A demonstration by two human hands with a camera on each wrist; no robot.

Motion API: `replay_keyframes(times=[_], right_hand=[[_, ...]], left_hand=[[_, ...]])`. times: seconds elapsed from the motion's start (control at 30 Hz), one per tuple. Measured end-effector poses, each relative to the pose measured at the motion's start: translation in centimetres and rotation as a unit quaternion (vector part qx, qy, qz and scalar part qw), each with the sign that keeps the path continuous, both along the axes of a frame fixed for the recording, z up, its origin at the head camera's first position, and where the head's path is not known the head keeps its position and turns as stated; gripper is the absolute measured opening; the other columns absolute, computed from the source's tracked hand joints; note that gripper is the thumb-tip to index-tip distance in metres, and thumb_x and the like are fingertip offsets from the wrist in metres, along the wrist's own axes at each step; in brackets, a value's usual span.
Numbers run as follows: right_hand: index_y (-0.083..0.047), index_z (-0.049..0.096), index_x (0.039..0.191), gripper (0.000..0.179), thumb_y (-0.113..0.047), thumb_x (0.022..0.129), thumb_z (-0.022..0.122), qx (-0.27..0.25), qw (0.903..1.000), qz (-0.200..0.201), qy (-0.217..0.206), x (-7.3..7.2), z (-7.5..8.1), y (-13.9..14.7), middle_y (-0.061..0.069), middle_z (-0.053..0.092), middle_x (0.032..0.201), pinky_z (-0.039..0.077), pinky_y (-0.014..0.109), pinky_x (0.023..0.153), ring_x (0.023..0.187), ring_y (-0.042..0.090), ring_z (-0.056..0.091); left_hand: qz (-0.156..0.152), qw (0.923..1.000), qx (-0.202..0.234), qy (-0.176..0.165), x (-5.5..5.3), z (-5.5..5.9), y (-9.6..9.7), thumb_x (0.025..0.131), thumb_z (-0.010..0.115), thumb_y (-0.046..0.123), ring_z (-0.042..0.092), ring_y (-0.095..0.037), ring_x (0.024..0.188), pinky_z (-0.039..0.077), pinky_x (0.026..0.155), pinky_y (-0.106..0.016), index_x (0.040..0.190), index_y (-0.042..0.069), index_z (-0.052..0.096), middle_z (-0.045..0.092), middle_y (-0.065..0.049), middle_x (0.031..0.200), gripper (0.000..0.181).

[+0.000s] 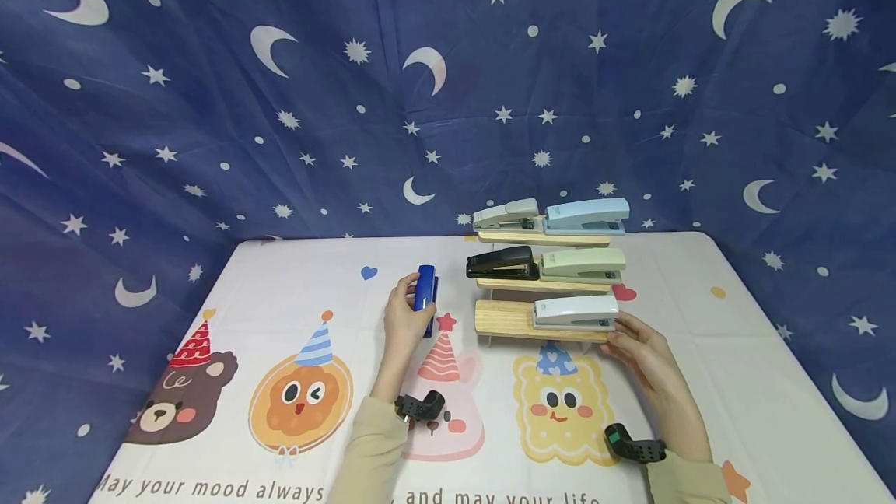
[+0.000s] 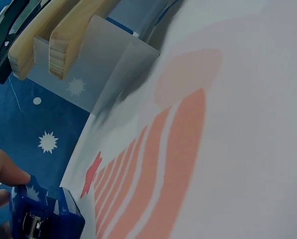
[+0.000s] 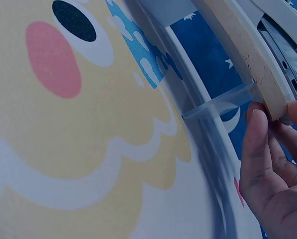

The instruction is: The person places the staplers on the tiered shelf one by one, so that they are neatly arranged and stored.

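My left hand [image 1: 406,327] grips a blue stapler [image 1: 424,288], which stands on end left of a three-tier wooden rack. In the left wrist view, one end of this blue stapler [image 2: 46,214] shows below the fingers. At the lowest wooden shelf [image 1: 502,319], my right hand [image 1: 647,355] pinches the right end between thumb and fingers. On that shelf's right half lies a white stapler [image 1: 577,309]; the left half is bare wood. The right wrist view shows the fingers [image 3: 257,149] under the board's end [image 3: 270,102].
A black stapler [image 1: 500,261] and a pale green stapler [image 1: 582,261] lie on the middle tier. The top tier bears a grey stapler [image 1: 505,214] and a light blue stapler [image 1: 588,214]. Clear plastic supports [image 2: 101,59] hold the boards. Behind the cartoon tablecloth [image 1: 294,278] hangs a blue starry curtain [image 1: 448,99].
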State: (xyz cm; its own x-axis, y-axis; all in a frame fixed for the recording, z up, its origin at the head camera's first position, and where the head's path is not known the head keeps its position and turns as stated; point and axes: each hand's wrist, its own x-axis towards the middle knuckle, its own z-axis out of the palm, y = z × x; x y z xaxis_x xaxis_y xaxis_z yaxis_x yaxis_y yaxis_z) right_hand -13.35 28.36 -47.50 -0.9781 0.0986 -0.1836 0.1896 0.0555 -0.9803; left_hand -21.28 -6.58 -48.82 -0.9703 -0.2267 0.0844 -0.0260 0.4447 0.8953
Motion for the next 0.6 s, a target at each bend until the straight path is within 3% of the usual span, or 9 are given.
replay_keyframes(times=[0.6], right_hand=[[0.011, 0.025, 0.145, 0.060, -0.007, 0.095, 0.053, 0.004, 1.0000, 0.007, 0.000, 0.1, 0.1, 0.1, -0.028, 0.057, 0.094, 0.052, 0.013, 0.078, 0.087, -0.007, 0.061]], left_hand=[[-0.029, 0.9995, -0.015, -0.002, 2.2, 0.8, -1.8, 0.072, 0.067, 0.001, 0.059, -0.031, 0.102, 0.049, 0.087, -0.048, 0.131, 0.013, 0.057, 0.064, -0.016, 0.119, 0.061]])
